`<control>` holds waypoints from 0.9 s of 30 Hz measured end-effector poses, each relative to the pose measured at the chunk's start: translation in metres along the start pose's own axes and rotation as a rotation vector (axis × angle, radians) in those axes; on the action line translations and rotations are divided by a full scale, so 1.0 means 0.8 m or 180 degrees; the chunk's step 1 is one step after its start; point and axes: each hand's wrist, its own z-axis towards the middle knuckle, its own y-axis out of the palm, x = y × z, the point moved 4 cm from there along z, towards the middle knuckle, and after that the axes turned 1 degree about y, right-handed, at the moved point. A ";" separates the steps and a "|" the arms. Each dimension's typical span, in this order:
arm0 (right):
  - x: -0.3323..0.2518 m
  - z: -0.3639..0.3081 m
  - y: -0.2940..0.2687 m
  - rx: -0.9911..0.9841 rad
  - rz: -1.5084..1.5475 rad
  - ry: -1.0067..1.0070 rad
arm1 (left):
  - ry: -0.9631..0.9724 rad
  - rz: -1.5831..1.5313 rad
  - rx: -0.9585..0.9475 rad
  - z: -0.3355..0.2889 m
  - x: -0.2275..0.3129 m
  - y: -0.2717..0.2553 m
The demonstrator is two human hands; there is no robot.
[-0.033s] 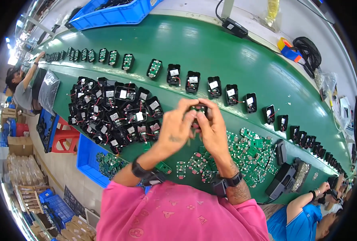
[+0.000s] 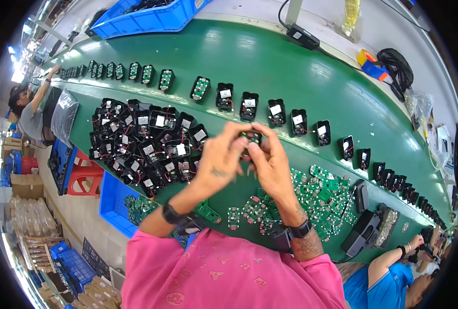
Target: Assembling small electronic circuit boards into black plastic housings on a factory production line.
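Two bare hands at centre frame: left hand (image 2: pixel 219 164) and right hand (image 2: pixel 273 167), fingers curled and thumbs close together, pinch one small circuit board (image 2: pixel 251 137) between them. Pale writing on one dark panel (image 2: pixel 94 256), lower left, is too small to read; one pink shirt (image 2: pixel 213 268), bottom centre, bears raised motifs. Also shown: two dark wristbands (image 2: pixel 173 214), one per wrist; one pile of black housings (image 2: pixel 163 120), left of centre, and one heap of loose boards (image 2: pixel 324 196), right of centre, both too overlapped to count

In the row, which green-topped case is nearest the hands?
The case just left of the row's white-topped cases; other green ones stand farther left.
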 end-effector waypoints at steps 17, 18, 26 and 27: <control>0.020 -0.042 -0.020 -0.0370 -0.2464 -0.1146 | -0.0120 0.2541 -0.0091 0.216 -0.136 -0.209; 0.026 -0.047 -0.005 -0.0732 -0.2386 -0.1147 | 0.0007 0.2824 0.0043 0.213 -0.132 -0.214; 0.056 -0.082 0.119 -0.2141 -0.2922 -0.2131 | 0.1351 0.3478 -0.0763 0.167 -0.049 -0.094; 0.067 -0.086 0.130 -0.2253 -0.3300 -0.2163 | 0.1254 0.3731 -0.0871 0.159 -0.044 -0.076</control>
